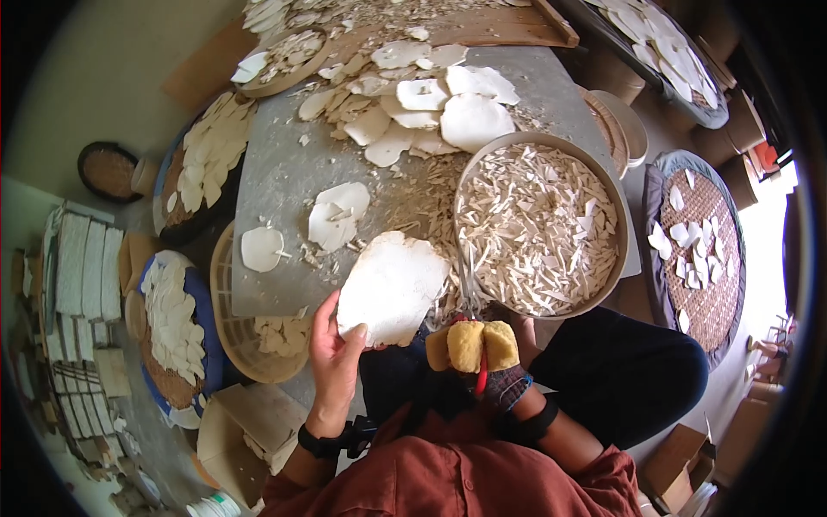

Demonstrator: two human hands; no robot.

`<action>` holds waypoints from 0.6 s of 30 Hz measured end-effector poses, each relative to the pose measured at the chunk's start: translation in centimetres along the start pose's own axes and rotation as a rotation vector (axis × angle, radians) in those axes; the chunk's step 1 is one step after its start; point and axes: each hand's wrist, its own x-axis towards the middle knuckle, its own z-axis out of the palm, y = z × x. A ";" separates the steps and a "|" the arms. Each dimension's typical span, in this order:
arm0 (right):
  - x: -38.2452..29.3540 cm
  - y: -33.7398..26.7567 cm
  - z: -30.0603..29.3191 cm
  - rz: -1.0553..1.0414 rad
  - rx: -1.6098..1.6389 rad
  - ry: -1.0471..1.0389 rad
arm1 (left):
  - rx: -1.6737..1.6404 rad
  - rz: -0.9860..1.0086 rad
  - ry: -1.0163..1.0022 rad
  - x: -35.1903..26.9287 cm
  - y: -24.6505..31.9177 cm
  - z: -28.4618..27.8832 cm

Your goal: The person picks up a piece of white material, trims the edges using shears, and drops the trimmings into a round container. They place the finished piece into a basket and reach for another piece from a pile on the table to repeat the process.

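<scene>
My left hand grips a large, flat white slab by its lower left edge, thumb on top. The slab has an uneven rim, and its material is not certain. In a knit glove, my right hand is closed around red-handled metal shears. Yellow foam pads cover much of the fingers and handles. The blades point away from me, just right of the slab and apart from it. Beyond them, a round tray holds many narrow white strips.
More white slabs lie piled on the grey tabletop among crumbs and offcuts. A plastic basket stands at the table's left. Round woven trays with white pieces flank both sides, including a cloth-rimmed one at right. Cardboard boxes sit low right.
</scene>
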 end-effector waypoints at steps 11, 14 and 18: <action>-1.1 -0.4 -4.2 0.088 -0.839 0.203 | 0.279 0.223 1.192 -14.8 -2.6 -22.4; -0.1 1.3 0.8 0.061 -0.106 0.245 | 0.022 0.496 0.972 -9.3 1.5 -17.9; -0.1 1.0 1.8 0.099 -0.593 0.235 | 0.166 0.138 0.389 3.3 2.2 -11.0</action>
